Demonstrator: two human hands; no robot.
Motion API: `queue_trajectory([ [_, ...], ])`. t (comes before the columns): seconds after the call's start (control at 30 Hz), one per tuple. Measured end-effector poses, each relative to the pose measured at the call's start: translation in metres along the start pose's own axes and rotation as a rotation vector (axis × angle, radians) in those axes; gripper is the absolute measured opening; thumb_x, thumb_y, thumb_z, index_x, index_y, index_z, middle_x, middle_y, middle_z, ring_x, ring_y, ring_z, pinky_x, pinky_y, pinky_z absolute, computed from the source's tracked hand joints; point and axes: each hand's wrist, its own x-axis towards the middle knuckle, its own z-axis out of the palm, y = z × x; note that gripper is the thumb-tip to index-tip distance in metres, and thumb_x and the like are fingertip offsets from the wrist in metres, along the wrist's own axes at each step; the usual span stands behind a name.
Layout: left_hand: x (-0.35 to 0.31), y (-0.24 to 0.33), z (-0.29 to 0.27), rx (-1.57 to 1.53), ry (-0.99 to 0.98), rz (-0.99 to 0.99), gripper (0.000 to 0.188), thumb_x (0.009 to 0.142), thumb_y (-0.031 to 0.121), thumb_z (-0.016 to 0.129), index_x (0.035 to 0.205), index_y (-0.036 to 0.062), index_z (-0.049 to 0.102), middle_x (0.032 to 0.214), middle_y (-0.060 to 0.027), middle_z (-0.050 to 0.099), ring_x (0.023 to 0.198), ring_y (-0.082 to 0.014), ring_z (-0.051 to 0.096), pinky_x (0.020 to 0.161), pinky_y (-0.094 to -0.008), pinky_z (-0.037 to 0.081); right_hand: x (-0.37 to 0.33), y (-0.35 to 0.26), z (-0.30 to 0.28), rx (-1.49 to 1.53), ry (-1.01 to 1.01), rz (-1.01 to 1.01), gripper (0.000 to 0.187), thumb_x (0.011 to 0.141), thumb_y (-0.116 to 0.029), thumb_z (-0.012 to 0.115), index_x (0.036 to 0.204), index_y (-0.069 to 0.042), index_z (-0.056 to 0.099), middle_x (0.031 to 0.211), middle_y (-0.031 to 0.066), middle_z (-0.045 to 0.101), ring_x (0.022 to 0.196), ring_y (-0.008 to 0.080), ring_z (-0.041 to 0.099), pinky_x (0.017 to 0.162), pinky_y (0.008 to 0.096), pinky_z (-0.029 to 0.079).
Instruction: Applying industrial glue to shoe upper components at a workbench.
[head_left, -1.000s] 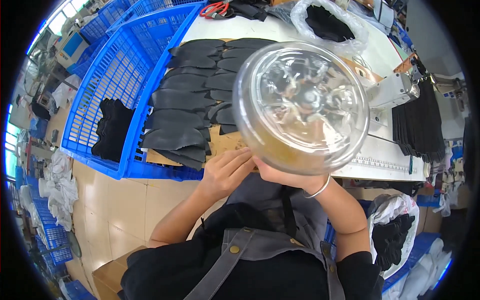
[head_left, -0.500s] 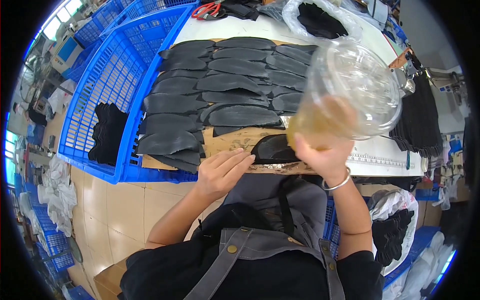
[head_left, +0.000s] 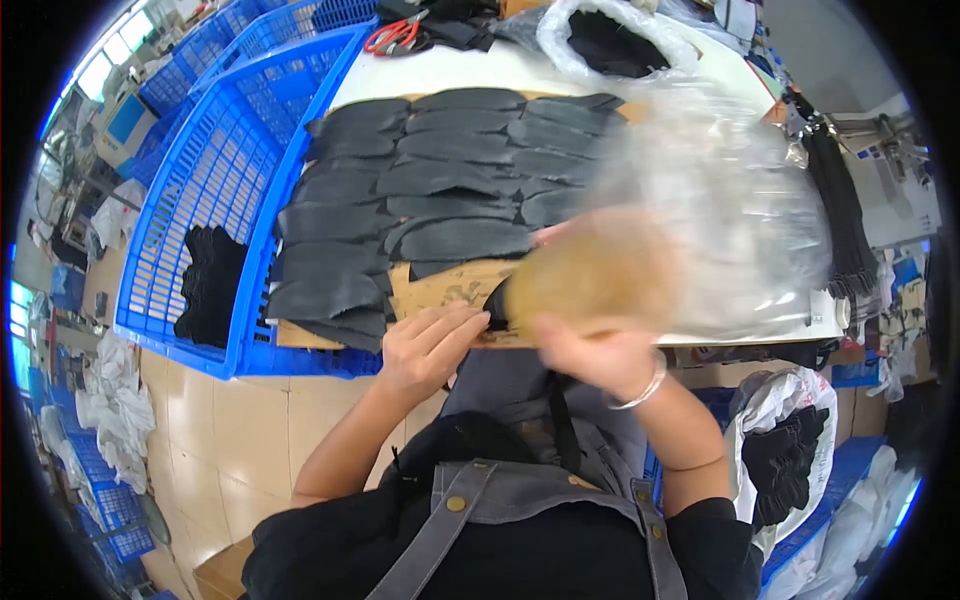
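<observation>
My right hand [head_left: 598, 355] grips a large clear plastic container [head_left: 715, 215] by its yellowish end, just above the board's near edge. Motion smears the container, so I cannot tell its contents. My left hand [head_left: 428, 348] lies with fingers stretched out on the near edge of a brown cardboard [head_left: 440, 288]. Its fingertips touch a black curved piece [head_left: 496, 303], partly hidden behind the yellowish end. Beyond my hands, several dark, leaf-shaped pieces [head_left: 450, 180] overlap in rows across the cardboard.
A blue plastic basket [head_left: 190, 170] stands at the left with stacked black pieces [head_left: 210, 285] inside. Red-handled scissors [head_left: 395, 36] and a white bag [head_left: 560, 40] of black material lie at the far side. Another bag [head_left: 735, 450] of black pieces stands at the lower right.
My right hand has moved left and slightly nearer with the container, which now covers most of the near black piece. My left hand stays at the board's near edge.
</observation>
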Motion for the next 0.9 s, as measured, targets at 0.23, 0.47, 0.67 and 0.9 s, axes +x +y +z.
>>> queue_trajectory([
  [0.23,-0.010,0.001,-0.005,0.125,-0.136,-0.058,0.026,0.061,0.007,0.064,0.087,0.0036,0.064,0.085,-0.0065,0.065,0.079,-0.0201,0.064,0.057,-0.0274,0.049,0.002,0.009,0.016,0.181,0.027,0.041,0.080,0.055,-0.033,0.083,0.120,-0.003,0.047,0.112,0.0134,0.054,0.095,0.0286,0.059,0.081,0.0348,0.048],
  [0.47,0.004,0.000,-0.004,0.029,-0.062,-0.036,0.021,0.066,0.008,0.071,0.085,0.0034,0.063,0.080,-0.0073,0.065,0.077,-0.0222,0.065,0.062,-0.0275,0.051,-0.032,0.036,-0.076,-0.365,0.342,0.111,0.053,0.064,-0.007,0.077,0.110,0.002,0.053,0.101,0.0095,0.060,0.087,0.0168,0.060,0.077,0.0296,0.048],
  [0.67,0.039,0.019,-0.011,-0.141,-0.156,-0.302,0.033,0.067,0.017,0.077,0.086,0.0033,0.055,0.081,-0.0088,0.062,0.069,-0.0257,0.059,0.061,-0.0306,0.049,-0.061,0.069,-0.108,0.428,0.790,0.359,0.055,0.084,-0.040,0.052,0.121,0.000,0.044,0.112,0.0151,0.052,0.103,0.0255,0.055,0.089,0.0409,0.045],
  [0.9,0.119,0.038,0.027,-0.225,-0.552,-0.111,0.063,0.069,0.032,0.073,0.118,0.0007,0.049,0.120,-0.0155,0.049,0.112,-0.0314,0.045,0.097,-0.0400,0.035,-0.083,0.087,-0.085,1.144,0.720,0.533,0.055,0.084,-0.042,0.048,0.116,0.002,0.049,0.104,0.0178,0.058,0.098,0.0275,0.058,0.086,0.0426,0.048],
])
